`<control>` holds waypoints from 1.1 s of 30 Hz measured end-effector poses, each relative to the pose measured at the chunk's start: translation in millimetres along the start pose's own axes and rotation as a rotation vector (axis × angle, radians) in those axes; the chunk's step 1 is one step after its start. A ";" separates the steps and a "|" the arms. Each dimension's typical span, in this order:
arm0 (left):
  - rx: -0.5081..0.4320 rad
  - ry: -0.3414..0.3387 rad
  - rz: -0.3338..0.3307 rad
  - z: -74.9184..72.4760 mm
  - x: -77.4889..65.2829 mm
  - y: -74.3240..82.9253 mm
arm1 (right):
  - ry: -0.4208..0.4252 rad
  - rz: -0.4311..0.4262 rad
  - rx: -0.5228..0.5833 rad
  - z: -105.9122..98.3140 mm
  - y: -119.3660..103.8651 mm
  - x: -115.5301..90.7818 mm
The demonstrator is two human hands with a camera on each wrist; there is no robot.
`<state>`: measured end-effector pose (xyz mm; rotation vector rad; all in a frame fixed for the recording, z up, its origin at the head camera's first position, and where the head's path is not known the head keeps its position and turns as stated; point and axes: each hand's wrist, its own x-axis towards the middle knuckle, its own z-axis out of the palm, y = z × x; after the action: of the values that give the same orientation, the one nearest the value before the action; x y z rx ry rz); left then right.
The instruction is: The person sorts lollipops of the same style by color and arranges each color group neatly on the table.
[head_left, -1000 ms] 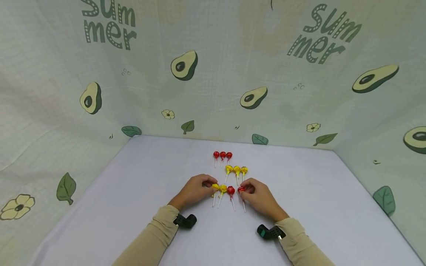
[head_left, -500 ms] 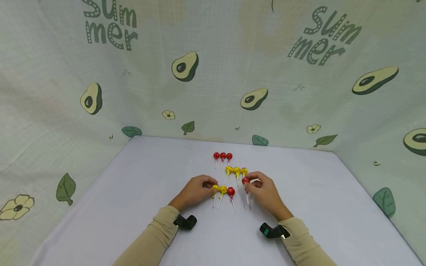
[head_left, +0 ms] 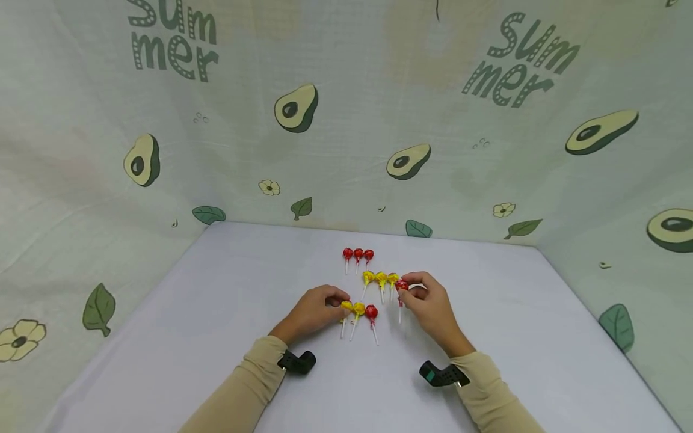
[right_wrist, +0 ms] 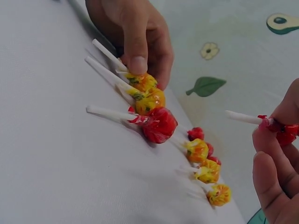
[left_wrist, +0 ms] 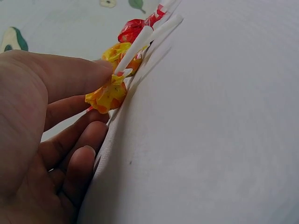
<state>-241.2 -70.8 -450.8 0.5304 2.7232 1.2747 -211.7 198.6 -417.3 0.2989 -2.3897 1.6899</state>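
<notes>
My left hand (head_left: 314, 313) pinches a yellow lollipop (left_wrist: 108, 97) at the left end of the nearest row. Beside it in that row lie a second yellow lollipop (head_left: 358, 309) and a red lollipop (right_wrist: 161, 125), sticks toward me. Between thumb and fingers, my right hand (head_left: 433, 310) holds another red lollipop (head_left: 402, 284) raised off the table, its white stick pointing down in the head view. That candy is close to the right end of a middle row of yellow lollipops (head_left: 381, 279). The right wrist view shows its head partly covered by fingers.
Farthest back lies a row of red lollipops (head_left: 358, 254). All lie on a white-covered table (head_left: 260, 264), bounded by a patterned cloth backdrop (head_left: 346, 120) behind and at both sides. Black wrist cameras (head_left: 444, 374) sit on both forearms.
My right hand has lifted the red lollipop from the right end of the nearest row and carried it away from me, toward the middle row. My left hand stays at its yellow lollipop.
</notes>
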 end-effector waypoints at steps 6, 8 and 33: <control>0.004 0.005 0.015 -1.1 -1.1 -0.9 | -0.003 -0.003 0.001 -2.1 -3.9 4.0; 0.008 0.004 0.007 -1.4 -1.2 -1.4 | -0.008 0.001 0.006 -3.6 -5.7 5.8; 0.040 -0.010 0.053 -0.6 2.2 -6.2 | -0.024 0.025 -0.001 -6.7 1.7 16.8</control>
<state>-245.1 -74.1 -455.0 0.6149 2.7496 1.2286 -228.0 204.6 -411.9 0.2920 -2.4219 1.7051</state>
